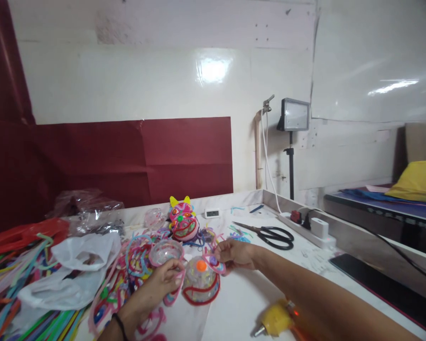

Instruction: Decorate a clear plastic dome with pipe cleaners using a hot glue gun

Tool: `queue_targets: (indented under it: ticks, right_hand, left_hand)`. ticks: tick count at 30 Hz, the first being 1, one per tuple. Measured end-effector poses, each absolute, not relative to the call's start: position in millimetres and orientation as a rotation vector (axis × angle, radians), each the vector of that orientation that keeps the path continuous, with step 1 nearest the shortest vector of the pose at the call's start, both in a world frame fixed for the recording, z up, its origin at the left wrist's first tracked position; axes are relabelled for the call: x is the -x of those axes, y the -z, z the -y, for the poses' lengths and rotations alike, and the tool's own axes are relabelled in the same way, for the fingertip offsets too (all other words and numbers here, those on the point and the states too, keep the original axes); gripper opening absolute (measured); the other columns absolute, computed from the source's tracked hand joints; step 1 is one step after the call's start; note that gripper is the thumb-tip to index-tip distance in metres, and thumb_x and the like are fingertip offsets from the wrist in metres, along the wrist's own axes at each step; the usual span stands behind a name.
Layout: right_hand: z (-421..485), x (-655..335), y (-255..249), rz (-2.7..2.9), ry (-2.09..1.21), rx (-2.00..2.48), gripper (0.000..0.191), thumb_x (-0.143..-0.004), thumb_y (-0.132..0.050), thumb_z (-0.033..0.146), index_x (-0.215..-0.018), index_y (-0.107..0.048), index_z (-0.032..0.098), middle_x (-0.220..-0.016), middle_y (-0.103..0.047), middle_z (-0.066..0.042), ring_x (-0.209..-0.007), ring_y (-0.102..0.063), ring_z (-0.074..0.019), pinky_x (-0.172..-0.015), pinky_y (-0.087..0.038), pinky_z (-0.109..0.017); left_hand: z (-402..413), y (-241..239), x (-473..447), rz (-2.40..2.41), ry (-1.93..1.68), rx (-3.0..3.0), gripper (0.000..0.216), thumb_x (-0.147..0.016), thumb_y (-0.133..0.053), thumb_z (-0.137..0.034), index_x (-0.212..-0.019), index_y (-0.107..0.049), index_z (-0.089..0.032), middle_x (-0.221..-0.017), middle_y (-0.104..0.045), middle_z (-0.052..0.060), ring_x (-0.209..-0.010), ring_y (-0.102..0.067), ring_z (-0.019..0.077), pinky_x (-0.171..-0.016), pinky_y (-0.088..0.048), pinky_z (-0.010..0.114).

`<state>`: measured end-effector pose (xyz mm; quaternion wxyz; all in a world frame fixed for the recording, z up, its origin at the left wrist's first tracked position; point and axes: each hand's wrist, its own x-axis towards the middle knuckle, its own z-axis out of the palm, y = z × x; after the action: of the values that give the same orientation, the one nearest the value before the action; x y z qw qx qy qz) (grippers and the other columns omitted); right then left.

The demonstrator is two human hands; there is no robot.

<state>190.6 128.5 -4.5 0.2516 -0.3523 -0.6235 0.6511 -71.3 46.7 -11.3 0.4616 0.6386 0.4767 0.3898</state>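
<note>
My left hand (159, 284) pinches a pink-edged pipe-cleaner piece (173, 293) just left of a clear plastic dome (199, 285). The dome carries an orange ball (200, 265) on top and a red pipe-cleaner band curved like a mouth. On the dome's upper right, my right hand (234, 253) closes on a pink eye-shaped piece (213, 261) with a purple centre. Whether either piece touches the dome, I cannot tell. Behind my left hand lies another clear plastic bowl (166, 252) with a pink rim. A colourful lion-head figure (182, 218) with yellow ears stands farther back.
Black-handled scissors (270, 234) and a small digital display (212, 213) lie beyond my right hand. A yellow glue gun (276, 318) rests under my right forearm. White plastic bags (64, 284) and many pipe cleaners (7, 303) cover the left. A power strip (312, 232) lines the right edge.
</note>
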Motion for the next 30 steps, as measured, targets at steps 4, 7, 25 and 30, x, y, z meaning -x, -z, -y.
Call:
queue_targets:
  ticks: [4, 7, 25, 30]
  right_hand:
    - [-123.2, -190.4, 3.1, 1.685, -1.797, 0.921, 0.033, -0.057, -0.085, 0.034, -0.069, -0.060, 0.016, -0.055, -0.061, 0.005, -0.052, -0.057, -0.0093, -0.057, -0.047, -0.026]
    - [-119.7, -189.9, 3.2, 1.666, -1.804, 0.889, 0.036, -0.055, -0.086, 0.036, -0.070, -0.060, 0.016, -0.057, -0.060, 0.005, -0.054, -0.057, -0.0097, -0.059, -0.048, -0.028]
    - [-103.3, -187.6, 9.4, 1.447, -2.045, 0.698, 0.040, -0.055, -0.089, 0.036, -0.072, -0.060, 0.015, -0.061, -0.063, 0.004, -0.057, -0.059, -0.0099, -0.069, -0.050, -0.030]
    - [-98.6, -188.8, 9.9, 1.346, -2.109, 0.618, 0.035, -0.058, -0.089, 0.029, -0.074, -0.060, 0.015, -0.065, -0.064, 0.004, -0.062, -0.061, -0.0085, -0.072, -0.049, -0.027]
  left_hand:
    - [-41.8, 2.1, 72.3, -1.197, -0.952, -1.569, 0.034, -0.060, -0.078, -0.037, -0.085, -0.062, -0.020, -0.079, -0.060, 0.002, -0.078, -0.055, 0.0176, -0.064, -0.038, 0.023]
    - [-39.7, -1.6, 72.7, -1.236, -0.967, -1.561, 0.029, -0.058, -0.077, -0.027, -0.083, -0.065, -0.019, -0.082, -0.060, 0.002, -0.078, -0.056, 0.0172, -0.065, -0.040, 0.023]
    - [-40.9, 0.9, 76.1, -1.250, -0.943, -1.548, 0.025, -0.055, -0.079, -0.025, -0.071, -0.063, -0.014, -0.060, -0.059, -0.003, -0.053, -0.050, 0.0091, -0.053, -0.035, 0.021]
    - [-37.0, -3.3, 75.4, -1.213, -0.911, -1.547, 0.032, -0.057, -0.082, -0.035, -0.072, -0.064, -0.012, -0.057, -0.059, -0.003, -0.052, -0.050, 0.0092, -0.054, -0.035, 0.022]
